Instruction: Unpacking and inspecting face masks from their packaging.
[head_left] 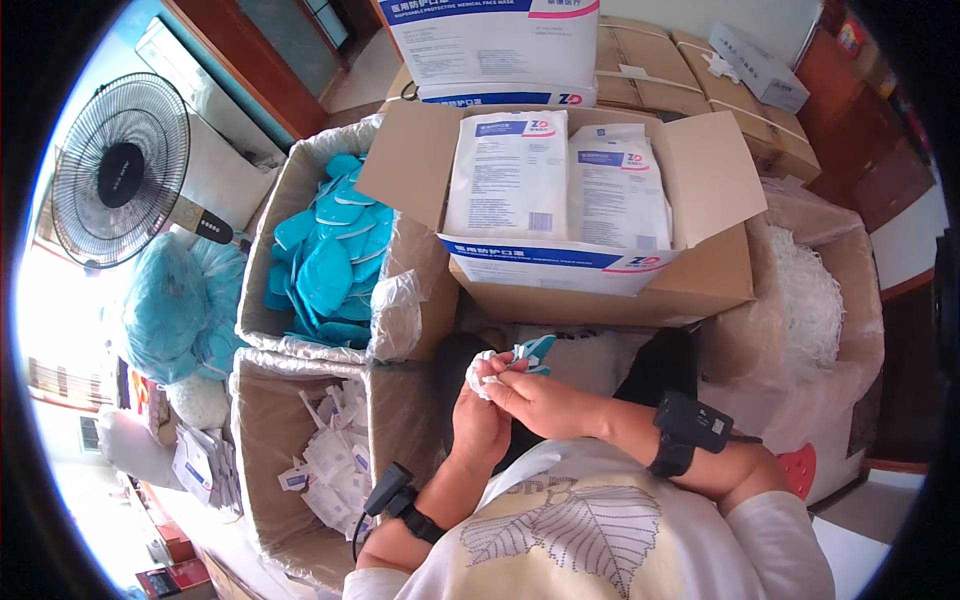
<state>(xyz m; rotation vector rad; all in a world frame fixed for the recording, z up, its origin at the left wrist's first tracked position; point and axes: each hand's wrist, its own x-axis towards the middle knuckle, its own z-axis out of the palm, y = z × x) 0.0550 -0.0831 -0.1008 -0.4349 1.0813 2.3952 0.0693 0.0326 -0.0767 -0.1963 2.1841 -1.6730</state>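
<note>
My left hand [482,425] and my right hand [540,400] meet in front of my lap, fingers closed together. Out past their fingertips sticks a teal face mask [535,350], mostly hidden by the fingers. White material [482,374] lies around the fingers of my left hand; whether it is finger covers or ear-loop cord I cannot tell. Just beyond the hands stands an open carton [560,262] with white printed mask packs [510,175] upright in it.
At the left, a lined box [250,290] holds many teal masks [335,240]; a nearer one [245,450] holds small white packets [335,460]. A right-hand box [855,290] contains white ear-loop cords [805,300]. A fan [122,172] stands far left; cartons [655,65] stack behind.
</note>
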